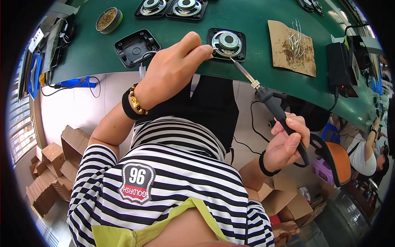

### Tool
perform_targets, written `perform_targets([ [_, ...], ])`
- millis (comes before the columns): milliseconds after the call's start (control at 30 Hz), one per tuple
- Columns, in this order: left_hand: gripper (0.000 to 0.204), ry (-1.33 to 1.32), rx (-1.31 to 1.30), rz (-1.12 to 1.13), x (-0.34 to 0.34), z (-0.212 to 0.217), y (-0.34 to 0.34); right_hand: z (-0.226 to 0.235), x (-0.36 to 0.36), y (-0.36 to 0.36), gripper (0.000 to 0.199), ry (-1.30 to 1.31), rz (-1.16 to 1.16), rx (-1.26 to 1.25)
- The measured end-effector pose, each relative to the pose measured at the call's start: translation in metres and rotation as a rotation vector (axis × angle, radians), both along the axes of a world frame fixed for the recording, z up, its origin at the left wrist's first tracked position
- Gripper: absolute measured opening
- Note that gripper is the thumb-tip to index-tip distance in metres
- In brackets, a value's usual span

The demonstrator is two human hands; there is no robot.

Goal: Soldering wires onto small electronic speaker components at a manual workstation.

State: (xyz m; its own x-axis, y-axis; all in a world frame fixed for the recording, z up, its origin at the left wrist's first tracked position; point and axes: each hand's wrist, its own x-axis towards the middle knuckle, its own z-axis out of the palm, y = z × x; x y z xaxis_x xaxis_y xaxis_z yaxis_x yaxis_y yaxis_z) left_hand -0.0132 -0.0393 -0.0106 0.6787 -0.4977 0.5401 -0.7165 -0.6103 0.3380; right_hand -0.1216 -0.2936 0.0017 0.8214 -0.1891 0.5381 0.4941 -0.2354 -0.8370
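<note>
A soldering iron [269, 99] is held in my right hand [290, 140], its fingers wrapped round the dark handle. The tip touches or nearly touches the lower edge of a speaker [228, 40] set in a square black frame. My left hand [177, 68] is pinched shut just left of that speaker, on a thin wire [214, 49] whose pale end shows at the fingertips. To its left lies an open black speaker housing [131, 44], from which a cable [149, 52] runs under my left hand. The wire's course beneath the palm is hidden.
Two more speakers [186, 7] sit at the far edge of the green table [255, 20]. A round tin [108, 19] of brown material stands far left. On the right, solder wire [297, 41] lies on stained cardboard [279, 61], beside a black soldering station [340, 68]. Another person [366, 152] works far right.
</note>
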Motion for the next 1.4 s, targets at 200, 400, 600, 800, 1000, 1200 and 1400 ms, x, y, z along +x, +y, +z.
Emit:
perform_targets([
  [200,0.021,-0.03,-0.098,-0.023,-0.001,-0.001,0.002,0.001,0.002,0.001,0.033,-0.016,0.021,0.013],
  [400,0.02,-0.125,0.041,-0.103,0.007,0.011,0.007,0.002,0.001,-0.002,0.033,-0.023,0.01,0.005],
  [600,0.017,0.009,0.079,-0.114,0.008,0.028,0.012,0.003,-0.002,-0.004,0.033,-0.02,-0.027,-0.007],
  [800,0.012,0.205,-0.07,-0.053,0.004,0.034,0.018,0.002,-0.001,-0.004,0.033,-0.019,-0.006,-0.007],
  [1000,0.009,0.207,-0.078,-0.052,0.001,0.03,0.015,0.004,0.0,0.0,0.034,-0.034,-0.033,0.071],
  [1200,0.008,0.172,-0.105,-0.036,0.001,0.018,0.007,0.003,0.002,0.004,0.034,-0.019,-0.008,0.104],
  [1400,0.008,0.159,-0.115,-0.004,0.002,0.011,-0.003,0.001,0.005,0.006,0.031,-0.023,-0.023,0.088],
])
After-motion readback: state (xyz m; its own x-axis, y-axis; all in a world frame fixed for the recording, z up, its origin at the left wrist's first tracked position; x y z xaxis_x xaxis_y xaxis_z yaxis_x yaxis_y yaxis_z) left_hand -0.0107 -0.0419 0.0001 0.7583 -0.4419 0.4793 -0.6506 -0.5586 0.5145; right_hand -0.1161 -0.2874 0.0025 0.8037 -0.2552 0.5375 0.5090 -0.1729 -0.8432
